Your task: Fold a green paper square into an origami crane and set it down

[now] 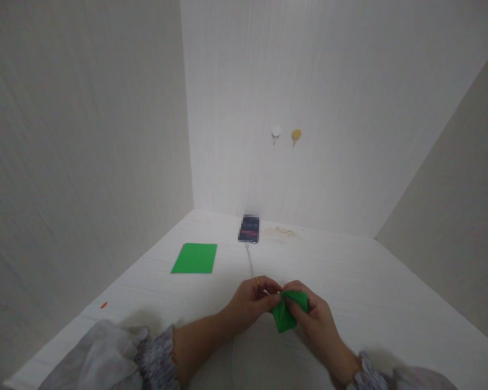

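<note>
A folded piece of green paper (284, 317) is held up between both hands, above the white table. My left hand (254, 300) pinches its upper left corner between thumb and fingers; a ring shows on one finger. My right hand (315, 314) grips the right side, its thumb pressed across the front and the other fingers behind. The paper has several layers, and its far side is hidden by the fingers. Farther left, a flat square stack of green paper (194, 258) lies on the table, apart from both hands.
A phone (249, 228) with a blurred screen stands near the back wall, its white cable (249, 260) running toward me beneath my left arm. A small orange piece (104, 305) lies at left. Pale loops (284, 231) lie at the back. Two hooks, white (276, 131) and yellow (296, 134), are on the wall.
</note>
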The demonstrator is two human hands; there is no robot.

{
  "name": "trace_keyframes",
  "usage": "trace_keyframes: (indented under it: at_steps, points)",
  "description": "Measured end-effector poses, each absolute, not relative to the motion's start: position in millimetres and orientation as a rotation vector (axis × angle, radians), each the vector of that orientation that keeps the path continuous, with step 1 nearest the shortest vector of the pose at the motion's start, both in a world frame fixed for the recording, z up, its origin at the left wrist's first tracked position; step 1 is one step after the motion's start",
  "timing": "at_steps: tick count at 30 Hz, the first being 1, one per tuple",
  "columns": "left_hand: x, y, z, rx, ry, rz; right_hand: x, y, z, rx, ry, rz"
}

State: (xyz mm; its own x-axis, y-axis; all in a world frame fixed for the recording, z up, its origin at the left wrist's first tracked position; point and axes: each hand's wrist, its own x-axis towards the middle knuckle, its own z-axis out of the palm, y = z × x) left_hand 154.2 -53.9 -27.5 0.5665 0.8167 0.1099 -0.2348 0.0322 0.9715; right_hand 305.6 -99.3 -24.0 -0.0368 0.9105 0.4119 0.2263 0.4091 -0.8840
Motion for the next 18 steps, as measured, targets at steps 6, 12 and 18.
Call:
trace_keyframes:
  at_steps: [6,12,18]
  points:
    - [154.4,-52.9,-26.6,1.232,0.582,0.861,306.0,-98.0,-26.4,-0.992,-1.559,0.773]
    - [156.9,-51.6,-32.0,1.196,0.465,0.867,303.4,-102.2,-21.9,-1.019,-1.542,0.804]
    - [156.2,-51.9,-33.5,1.213,0.470,0.877,304.7,-103.5,-19.7,-1.035,-1.522,0.751]
